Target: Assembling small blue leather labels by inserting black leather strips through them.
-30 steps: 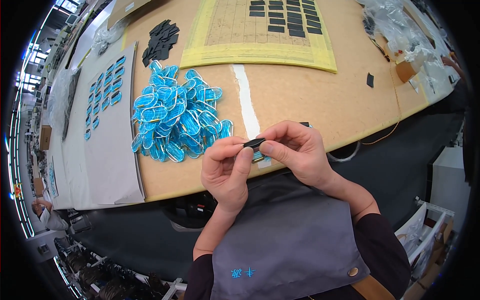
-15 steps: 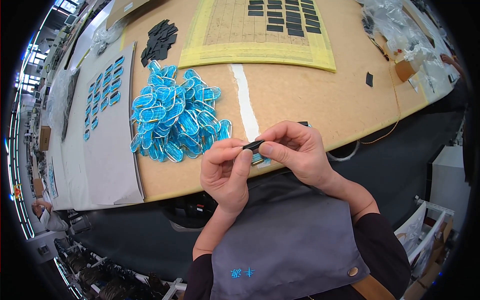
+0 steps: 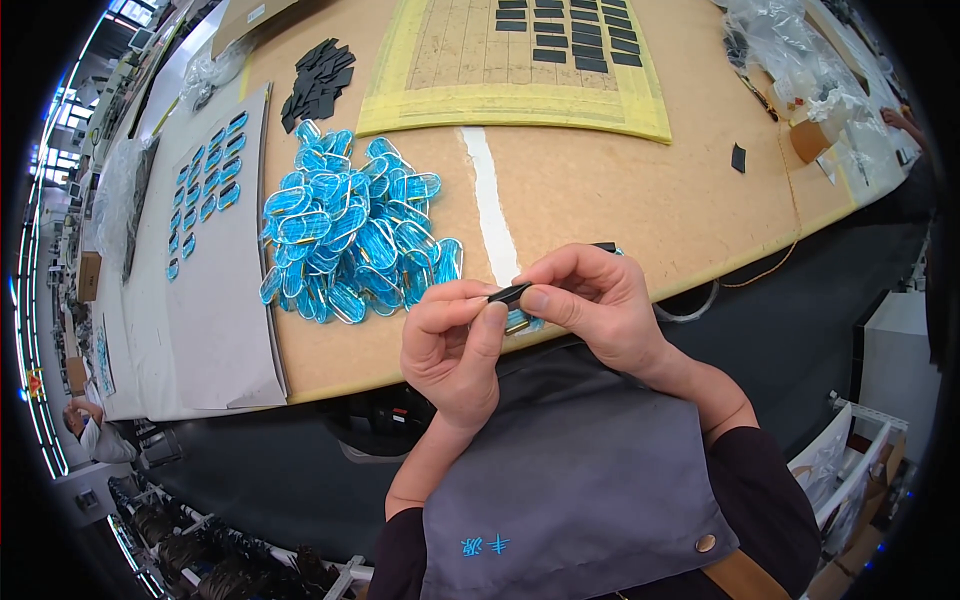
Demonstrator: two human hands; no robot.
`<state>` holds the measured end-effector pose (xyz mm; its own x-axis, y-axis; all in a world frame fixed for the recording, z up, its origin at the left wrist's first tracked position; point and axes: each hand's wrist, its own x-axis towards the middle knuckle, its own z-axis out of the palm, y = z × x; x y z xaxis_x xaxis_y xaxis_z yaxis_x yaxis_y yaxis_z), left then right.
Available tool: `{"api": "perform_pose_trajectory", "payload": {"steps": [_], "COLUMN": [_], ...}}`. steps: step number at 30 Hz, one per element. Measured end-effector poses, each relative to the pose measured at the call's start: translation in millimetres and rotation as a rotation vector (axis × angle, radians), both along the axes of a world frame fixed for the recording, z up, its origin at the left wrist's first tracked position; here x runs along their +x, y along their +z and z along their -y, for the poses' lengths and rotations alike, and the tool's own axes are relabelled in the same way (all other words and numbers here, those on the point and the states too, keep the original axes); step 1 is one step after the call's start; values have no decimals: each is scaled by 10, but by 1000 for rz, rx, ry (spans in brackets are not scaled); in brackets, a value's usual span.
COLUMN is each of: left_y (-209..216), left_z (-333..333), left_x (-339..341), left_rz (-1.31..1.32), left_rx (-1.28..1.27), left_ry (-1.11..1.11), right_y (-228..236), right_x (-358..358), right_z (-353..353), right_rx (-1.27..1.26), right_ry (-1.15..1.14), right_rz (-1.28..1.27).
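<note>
Together, the left hand (image 3: 448, 345) and right hand (image 3: 603, 305) pinch a small black piece (image 3: 511, 294) by its ends, thumb against fingers — each grip closed on it — over the near edge of the table (image 3: 600, 200); blue oval pieces (image 3: 355, 230) lie heaped leftward.

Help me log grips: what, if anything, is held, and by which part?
The left hand pinches a black strip by its left end, the right hand by its right end. Whether the blue piece below is held is unclear.

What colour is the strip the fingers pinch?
The strip is black; the head view shows it best.
</note>
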<state>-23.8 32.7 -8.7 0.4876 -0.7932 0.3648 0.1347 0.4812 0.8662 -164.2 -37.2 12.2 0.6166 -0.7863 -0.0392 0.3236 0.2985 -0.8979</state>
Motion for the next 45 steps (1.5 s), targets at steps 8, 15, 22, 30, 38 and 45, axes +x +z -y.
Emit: {"api": "perform_pose_trajectory", "payload": {"steps": [8,15,22,30,38,45], "left_y": [5,18,35,33,3,16], "left_z": [-7,-7,15,22,26,40], "left_x": [3,16,-8,-10,-9,-18], "left_rz": [-10,19,32,75,96,69], "left_rx": [-4,-12,-55,-63,-56,-47], "left_ry": [-13,-17,-22,-39,-49,-62], "right_y": [-3,-9,-20,3,28,24], "right_x": [-2,12,23,3,-36,-42], "right_z": [-19,-43,-75,-64,33,41], "right_rx": [-31,-50,-89,-81,-65,-44], "right_ry": [-16,-38,-66,-58,31,23], "right_rz": [-7,3,34,64,-9,-3]}}
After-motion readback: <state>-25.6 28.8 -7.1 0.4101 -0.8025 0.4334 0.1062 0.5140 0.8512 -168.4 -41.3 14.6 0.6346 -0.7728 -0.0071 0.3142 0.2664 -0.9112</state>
